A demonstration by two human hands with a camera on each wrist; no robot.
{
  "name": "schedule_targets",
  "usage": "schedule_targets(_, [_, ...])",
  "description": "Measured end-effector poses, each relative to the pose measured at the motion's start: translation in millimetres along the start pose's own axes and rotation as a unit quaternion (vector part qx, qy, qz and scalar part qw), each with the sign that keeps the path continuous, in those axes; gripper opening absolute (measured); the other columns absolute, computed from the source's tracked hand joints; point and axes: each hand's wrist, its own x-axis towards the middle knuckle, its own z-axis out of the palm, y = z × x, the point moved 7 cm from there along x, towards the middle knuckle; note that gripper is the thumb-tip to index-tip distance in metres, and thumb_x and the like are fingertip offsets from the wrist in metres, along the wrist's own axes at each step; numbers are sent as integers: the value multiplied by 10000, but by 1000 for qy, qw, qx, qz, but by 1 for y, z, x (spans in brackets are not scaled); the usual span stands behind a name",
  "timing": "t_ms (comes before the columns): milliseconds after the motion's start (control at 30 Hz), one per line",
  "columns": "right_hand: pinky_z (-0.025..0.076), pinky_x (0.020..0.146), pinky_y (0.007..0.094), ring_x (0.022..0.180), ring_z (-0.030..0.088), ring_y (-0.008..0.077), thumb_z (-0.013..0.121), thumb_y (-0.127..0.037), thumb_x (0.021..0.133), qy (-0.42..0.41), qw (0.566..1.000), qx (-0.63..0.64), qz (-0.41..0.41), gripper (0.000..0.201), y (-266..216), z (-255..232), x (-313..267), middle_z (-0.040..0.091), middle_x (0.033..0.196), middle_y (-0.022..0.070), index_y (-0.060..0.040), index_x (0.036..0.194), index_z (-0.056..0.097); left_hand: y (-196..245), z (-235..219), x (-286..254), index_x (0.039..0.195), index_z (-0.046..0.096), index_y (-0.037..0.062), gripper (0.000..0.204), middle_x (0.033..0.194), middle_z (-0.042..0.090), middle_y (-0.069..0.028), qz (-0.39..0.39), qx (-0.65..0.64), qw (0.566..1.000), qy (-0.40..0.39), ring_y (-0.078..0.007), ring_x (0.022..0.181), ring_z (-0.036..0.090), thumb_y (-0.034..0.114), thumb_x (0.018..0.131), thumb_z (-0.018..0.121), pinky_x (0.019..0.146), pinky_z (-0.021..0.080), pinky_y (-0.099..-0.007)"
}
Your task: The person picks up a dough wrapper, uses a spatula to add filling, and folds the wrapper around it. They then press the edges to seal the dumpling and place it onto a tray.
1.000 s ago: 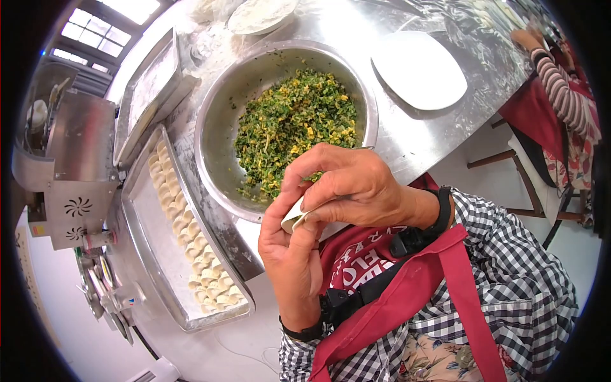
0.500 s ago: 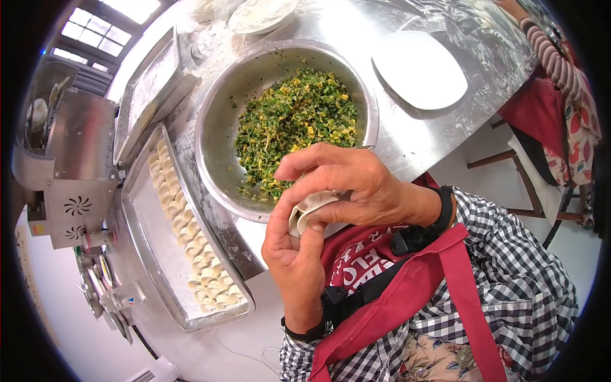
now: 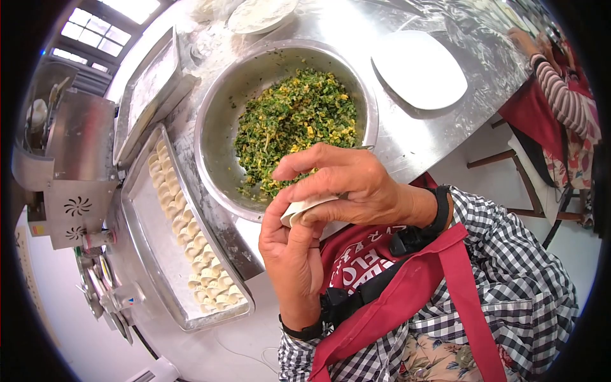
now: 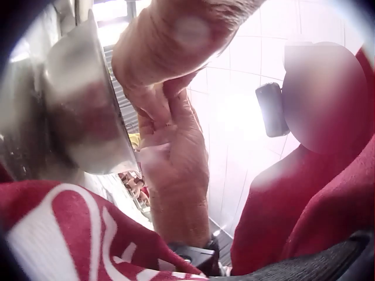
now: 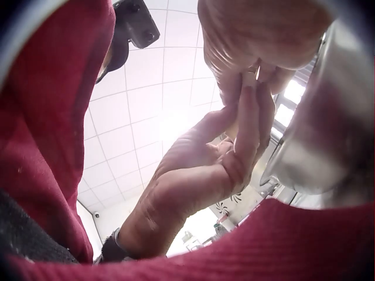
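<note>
In the head view, both hands meet over the near rim of a big metal bowl (image 3: 219,118) that holds chopped green and yellow filling (image 3: 296,111). A pale folded dumpling (image 3: 307,207) is between them, its upper edge showing and much of it covered by fingers. My left hand (image 3: 289,251) cups it from below, with the thumb against its near end. From the other side my right hand (image 3: 363,191) pinches its edge, thumb beneath and forefinger above. Both wrist views show the fingers bunched together, with the dumpling mostly hidden.
A metal tray (image 3: 153,254) at the left bears rows of finished dumplings (image 3: 191,235). Beyond it stand another tray (image 3: 149,86) and a metal machine (image 3: 83,146). A white plate (image 3: 419,71) and a floury dish (image 3: 262,14) lie farther back. Another person's arm (image 3: 554,89) shows at right.
The wrapper was rolled with an opening facing me, then tilted to show its fold; now its edges lie closer together. My right fingers have shifted along it. The other person's arm has moved.
</note>
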Motion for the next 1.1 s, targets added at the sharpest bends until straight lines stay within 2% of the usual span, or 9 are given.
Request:
schedule_targets(167, [495,731,311,922,589,233,711,-13,669,-22,999,-35,-24,148,2,-1,-1,600,1021,130,-19,787,621,4,6,-3,1222,427,-57,415,1112,546,-142,26,67,997,13,-199,994,575,-19,828,554,866,487,-321])
schedule_targets(233, [495,726,313,919,590,236,713,-22,666,-35,999,-24,-29,152,3,1,-1,602,1024,128,-20,788,623,7,9,-6,1228,424,-61,413,1110,551,-130,42,222,974,14,-181,990,574,-28,833,542,868,479,-299])
schedule_targets(333, [493,732,317,919,588,237,717,-26,655,-42,997,-36,-51,169,2,1,-2,600,1026,124,-22,798,627,4,5,-6,1230,418,-68,417,1094,562,-120,28,249,968,12,-165,977,577,-37,832,540,875,468,-277])
schedule_targets(467, [488,741,319,924,584,239,721,-32,646,-50,997,-47,-30,184,-2,2,1,598,1027,123,-22,808,633,4,3,-3,1234,409,-72,423,1071,576,-116,26,202,979,-7,-161,961,585,-35,834,543,864,472,-269])
schedule_targets(533, [485,738,319,916,584,242,722,-34,640,-31,999,-18,18,203,1,0,1,596,1022,127,-19,821,632,6,4,-3,1236,407,-74,426,1092,566,-122,13,228,974,-2,-162,974,580,-27,836,548,853,480,-273])
schedule_targets(667, [470,729,331,868,589,247,695,-25,644,-48,998,-32,-25,180,0,2,0,603,999,104,-34,804,614,5,7,0,1236,407,-73,426,1123,551,-130,26,204,979,-2,-165,981,576,-19,838,552,853,481,-277])
schedule_targets(767, [490,737,320,903,590,247,718,-14,647,-53,998,-13,-35,207,0,3,-2,588,1026,142,-13,829,620,5,7,1,1232,414,-66,423,1137,541,-136,25,197,980,6,-175,982,578,-22,835,552,854,484,-287])
schedule_targets(933, [490,738,323,903,590,246,707,-6,671,-10,999,-23,-33,158,-5,1,2,593,1007,142,-13,798,614,-1,-2,4,1241,411,-52,424,1125,544,-142,-10,-19,1000,-7,-198,981,583,-24,837,535,846,499,-304])
schedule_targets(1100, [478,709,332,849,593,250,694,-35,660,2,996,-63,-66,150,-5,4,2,605,992,102,-32,770,593,3,3,1,1252,397,-62,427,1145,535,-147,8,27,1000,-8,-202,1001,575,-7,851,532,858,490,-309])
